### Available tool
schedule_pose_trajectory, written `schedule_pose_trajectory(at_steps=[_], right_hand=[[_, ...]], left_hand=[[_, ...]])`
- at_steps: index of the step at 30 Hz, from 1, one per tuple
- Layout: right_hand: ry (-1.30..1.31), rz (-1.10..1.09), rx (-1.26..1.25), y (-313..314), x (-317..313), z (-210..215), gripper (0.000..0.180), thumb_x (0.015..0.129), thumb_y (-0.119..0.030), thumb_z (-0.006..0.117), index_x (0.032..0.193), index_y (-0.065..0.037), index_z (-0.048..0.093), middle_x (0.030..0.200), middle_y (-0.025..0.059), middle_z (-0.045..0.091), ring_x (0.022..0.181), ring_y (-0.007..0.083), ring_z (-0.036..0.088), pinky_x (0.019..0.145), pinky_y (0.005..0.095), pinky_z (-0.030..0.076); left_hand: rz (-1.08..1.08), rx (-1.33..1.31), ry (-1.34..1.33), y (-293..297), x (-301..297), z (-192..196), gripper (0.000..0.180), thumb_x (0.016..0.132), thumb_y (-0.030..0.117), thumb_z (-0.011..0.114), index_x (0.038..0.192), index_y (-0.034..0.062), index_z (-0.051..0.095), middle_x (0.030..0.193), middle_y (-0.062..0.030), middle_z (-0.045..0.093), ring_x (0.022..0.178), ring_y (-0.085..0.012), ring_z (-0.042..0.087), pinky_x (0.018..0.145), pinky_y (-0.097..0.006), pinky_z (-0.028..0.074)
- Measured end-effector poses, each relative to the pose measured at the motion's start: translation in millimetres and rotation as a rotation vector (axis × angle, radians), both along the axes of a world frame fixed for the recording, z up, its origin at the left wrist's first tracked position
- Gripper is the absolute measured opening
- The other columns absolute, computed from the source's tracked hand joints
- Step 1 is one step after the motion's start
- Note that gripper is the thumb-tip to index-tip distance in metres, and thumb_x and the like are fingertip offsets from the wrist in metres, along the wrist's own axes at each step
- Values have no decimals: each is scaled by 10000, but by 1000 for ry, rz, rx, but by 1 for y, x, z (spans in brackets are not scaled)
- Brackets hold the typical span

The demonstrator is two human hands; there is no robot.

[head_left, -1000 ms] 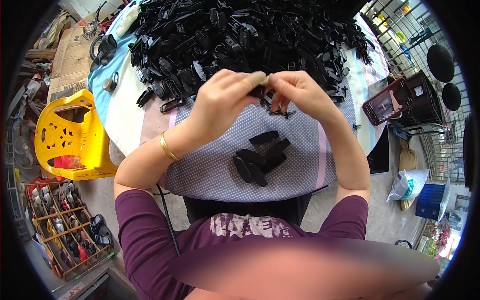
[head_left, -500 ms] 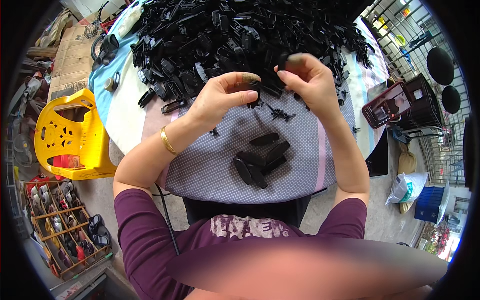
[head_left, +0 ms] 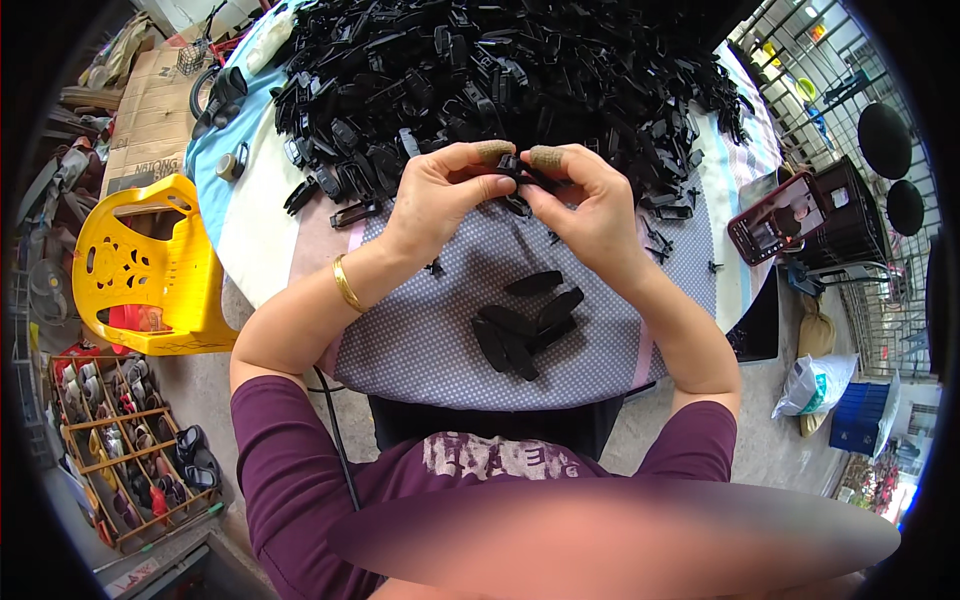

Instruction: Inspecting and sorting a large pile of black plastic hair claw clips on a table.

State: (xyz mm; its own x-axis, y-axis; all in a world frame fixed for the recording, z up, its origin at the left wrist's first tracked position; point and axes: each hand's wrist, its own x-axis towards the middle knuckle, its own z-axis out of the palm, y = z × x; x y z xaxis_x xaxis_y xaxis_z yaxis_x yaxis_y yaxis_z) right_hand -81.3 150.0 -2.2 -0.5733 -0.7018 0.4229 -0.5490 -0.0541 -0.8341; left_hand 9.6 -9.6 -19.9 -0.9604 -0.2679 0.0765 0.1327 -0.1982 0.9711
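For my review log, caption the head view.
Left hand and right hand hold small black pieces near a black heap on patterned cloth.

Left hand [head_left: 425,200] and right hand [head_left: 593,210] hide most of small black plastic part [head_left: 509,164]; shape unclear. Heap of black plastic pieces [head_left: 430,85] runs off top; far edge of patterned cloth-covered table [head_left: 410,345] unseen.

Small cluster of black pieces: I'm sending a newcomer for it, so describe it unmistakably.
On the dotted tablecloth, look from the big black heap toward the near edge. There lies the small cluster. Unlike the heap, it is just a few long, dark pieces with cloth visible all round.
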Motion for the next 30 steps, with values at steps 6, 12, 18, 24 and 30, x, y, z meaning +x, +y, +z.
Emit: schedule_pose_trajectory(at_steps=[6, 12, 18, 24, 30], right_hand=[[122, -78, -33, -1, 4, -1, 259, 737, -11, 696, 979, 26, 613, 936, 74, 598, 848, 153, 616, 702, 239, 528], [231, -151, -16, -6, 7, 1, 243, 733, -91, 733, 920, 5, 611, 889, 65, 594, 783, 144, 605, 656, 226, 503], [-99, 117, 135, 2, 0, -4, 259, 761, -184, 708, 892, 26, 630, 695, 102, 618, 580, 181, 584, 541, 264, 454], [232, 40, 74, -2, 5, -11, 238, 750, -189, 719, 858, 10, 645, 658, 126, 597, 558, 224, 588, 512, 299, 451], [555, 356, 100, -11, 13, -6, 260, 770, -158, 684, 1007, -61, 640, 998, 77, 635, 953, 241, 593, 781, 337, 497]], left_hand=[[37, -106, 17, 5, 1, 2, 371, 802, -3, 643, 1166, -10, 574, 1025, -84, 644, 903, -124, 603, 826, -250, 498], [16, 7, 83, 4, 0, 4, 356, 829, 8, 612, 1180, -24, 558, 1082, -103, 628, 955, -147, 596, 859, -273, 489], [-129, -50, 110, -4, 1, 13, 282, 835, 1, 595, 1116, -13, 607, 1031, -119, 647, 939, -167, 612, 879, -287, 485], [-174, -144, 90, -12, 6, 16, 255, 829, 13, 603, 1081, -14, 627, 1006, -109, 651, 931, -162, 612, 864, -269, 487], [170, -310, 327, -39, -3, 38, 277, 899, 135, 562, 1154, 30, 592, 992, -72, 655, 906, -103, 606, 770, -206, 479]])
